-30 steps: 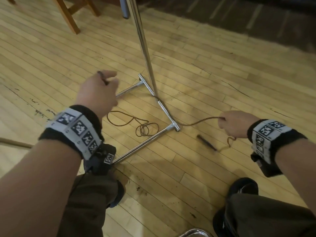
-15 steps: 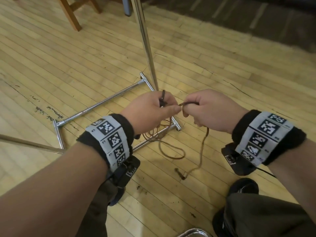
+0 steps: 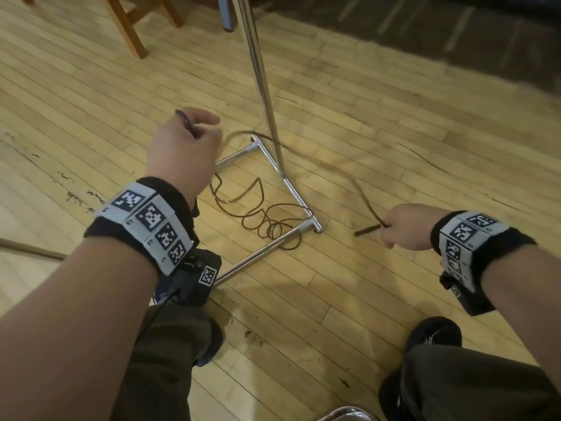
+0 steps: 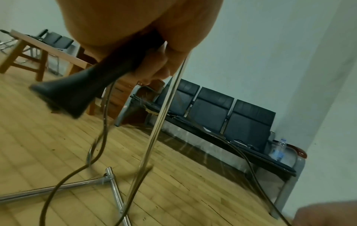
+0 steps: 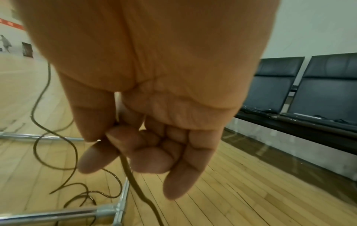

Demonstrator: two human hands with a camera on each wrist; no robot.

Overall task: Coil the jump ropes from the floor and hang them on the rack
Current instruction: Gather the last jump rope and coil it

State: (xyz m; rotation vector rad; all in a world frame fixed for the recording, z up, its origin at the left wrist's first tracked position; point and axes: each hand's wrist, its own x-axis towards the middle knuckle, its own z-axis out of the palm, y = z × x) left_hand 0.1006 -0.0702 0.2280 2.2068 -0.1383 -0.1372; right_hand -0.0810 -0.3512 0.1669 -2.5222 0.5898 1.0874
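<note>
Head looks down, wrist views close

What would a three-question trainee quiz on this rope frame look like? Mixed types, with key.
1. True or false: both hands hold the rope.
2. The left hand grips: A) black handle B) rack pole C) nothing.
3. Fill in: loose loops lie on the floor across the rack's ____.

Key:
1. True; the right hand pinches it between thumb and fingers.
2. A
3. base
</note>
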